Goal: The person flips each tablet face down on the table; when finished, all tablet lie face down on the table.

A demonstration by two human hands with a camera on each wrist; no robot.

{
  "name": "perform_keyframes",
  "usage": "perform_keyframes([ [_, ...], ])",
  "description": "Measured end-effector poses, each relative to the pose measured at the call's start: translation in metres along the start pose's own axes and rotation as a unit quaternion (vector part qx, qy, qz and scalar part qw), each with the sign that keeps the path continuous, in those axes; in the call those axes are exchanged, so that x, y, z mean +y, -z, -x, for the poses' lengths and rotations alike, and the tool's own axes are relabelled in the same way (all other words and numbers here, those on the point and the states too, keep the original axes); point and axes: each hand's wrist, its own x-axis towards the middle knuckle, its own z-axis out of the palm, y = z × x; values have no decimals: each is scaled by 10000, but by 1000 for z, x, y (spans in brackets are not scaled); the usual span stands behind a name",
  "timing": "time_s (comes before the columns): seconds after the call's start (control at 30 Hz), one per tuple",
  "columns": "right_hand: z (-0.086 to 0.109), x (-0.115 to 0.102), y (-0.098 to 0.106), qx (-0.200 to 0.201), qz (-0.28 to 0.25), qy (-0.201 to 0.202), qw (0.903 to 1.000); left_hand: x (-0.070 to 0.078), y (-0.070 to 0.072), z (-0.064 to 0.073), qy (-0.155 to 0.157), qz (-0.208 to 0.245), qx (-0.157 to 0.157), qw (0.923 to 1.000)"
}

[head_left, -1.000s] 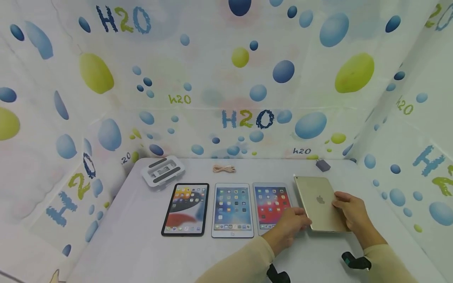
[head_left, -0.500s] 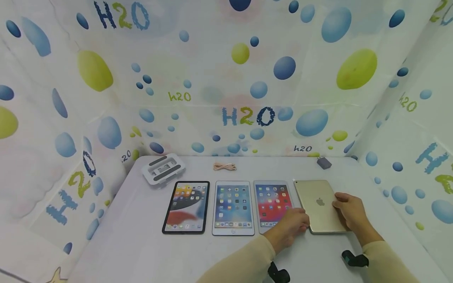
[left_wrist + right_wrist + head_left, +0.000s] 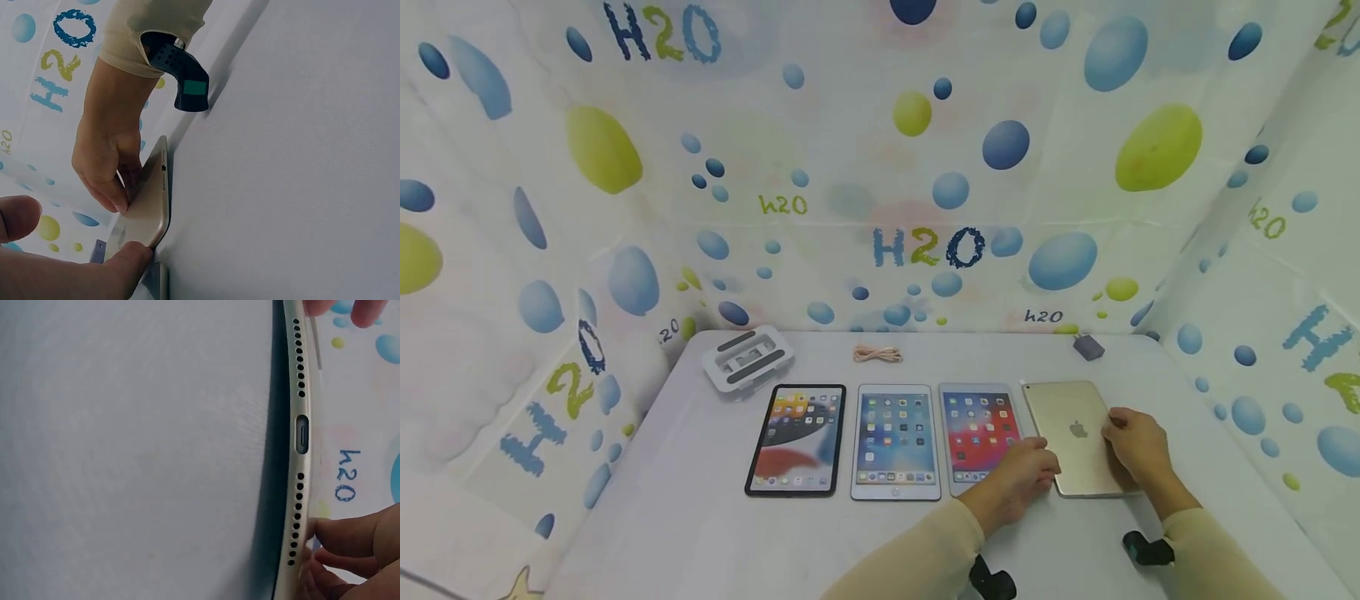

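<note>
A gold tablet (image 3: 1075, 462) lies face down on the white table (image 3: 700, 542), its apple logo upward. My left hand (image 3: 1013, 482) has a fingertip against its left edge, thumb apart in the left wrist view. At the opposite edge my right hand (image 3: 1138, 446) holds the tablet, thumb on its back; the other fingers are partly hidden. The right wrist view shows the speaker holes and port along the tablet's edge (image 3: 301, 456), with dark shadow beneath. Left of it lies a tablet with a red screen (image 3: 976, 417), partly covered by my left hand.
A white tablet (image 3: 896, 442) and a black-framed tablet (image 3: 796, 442) lie face up further left. Behind them are a white case (image 3: 748, 360) and a coiled cable (image 3: 877, 354). A dark charger block (image 3: 1088, 347) lies at the back right.
The gold tablet has come down from a slight tilt to lie flat on the table. My right hand has shifted slightly left; my left hand stays by the near left edge.
</note>
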Motion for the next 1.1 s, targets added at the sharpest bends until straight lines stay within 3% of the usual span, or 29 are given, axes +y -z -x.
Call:
perform_keyframes([
  [0.17,-3,0,3,-74,573,285,9979,1,-1,1,44,-32,-243,9997],
  [0.3,-4,1,3,-165,741,411,9963,1,-1,1,-23,3,-337,9994],
  [0.47,-4,0,6,-114,724,515,9960,11,8,7,-695,-244,316,9968],
  [0.6,2,-3,5,-208,566,505,9969,26,34,17,-1029,-924,915,9862],
  [0.67,7,-10,2,-392,129,472,9980,33,50,21,-1083,-1263,1059,9803],
  [0.73,14,-21,-1,-652,-634,473,9947,39,65,24,-1093,-1472,1173,9760],
  [0.8,20,-34,-4,-984,-1574,463,9815,43,77,26,-1066,-1554,1200,9747],
  [0.9,27,-52,-11,-1554,-2739,420,9482,47,91,26,-973,-1645,1227,9739],
  [1.0,33,-62,-17,-1999,-3275,338,9228,47,99,27,-767,-1681,1178,9757],
  [1.1,36,-67,-24,-2243,-3478,270,9100,46,103,28,-647,-1627,1126,9781],
])
